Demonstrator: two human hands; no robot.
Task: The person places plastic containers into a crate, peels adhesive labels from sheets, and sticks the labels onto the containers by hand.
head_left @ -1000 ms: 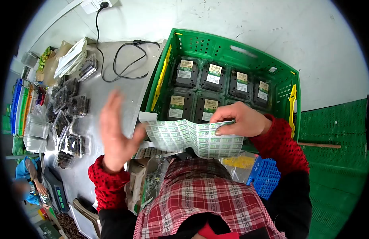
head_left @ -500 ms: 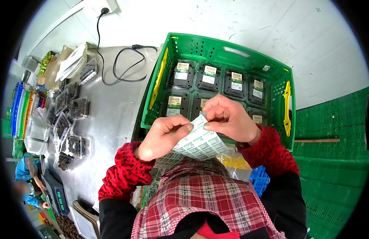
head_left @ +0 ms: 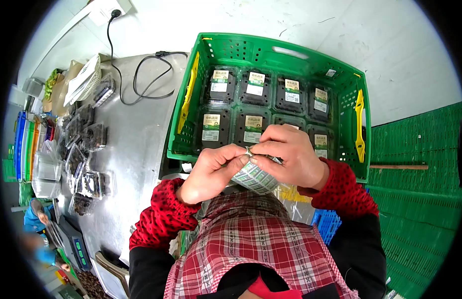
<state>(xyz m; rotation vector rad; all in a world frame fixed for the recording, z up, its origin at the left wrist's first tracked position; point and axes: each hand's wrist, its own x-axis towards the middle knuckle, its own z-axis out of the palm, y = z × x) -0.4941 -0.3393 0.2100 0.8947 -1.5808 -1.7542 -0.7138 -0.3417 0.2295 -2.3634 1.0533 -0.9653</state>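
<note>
A sheet of green and white labels (head_left: 257, 179) hangs curled between my hands, in front of my apron. My left hand (head_left: 216, 172) pinches its upper edge, and my right hand (head_left: 289, 155) pinches it right beside, fingertips nearly touching. Just beyond them, a green crate (head_left: 310, 62) with yellow handles holds two rows of dark clear-lidded boxes, each with a label, such as the box (head_left: 256, 88) in the back row. My right hand partly covers a front-row box.
On the metal table (head_left: 136, 124) at left lie a black cable (head_left: 135, 79), several clear boxes with dark contents (head_left: 91, 184) and a white basket (head_left: 91, 84). A scale (head_left: 74, 244) and a co-worker (head_left: 39, 224) are at lower left. Green crates (head_left: 420, 199) stand right, a blue one (head_left: 326, 224) below.
My left hand has come in from the left and closed on the sheet beside my right hand. The sheet, earlier spread wide, is now bunched and curled. The view has shifted slightly.
</note>
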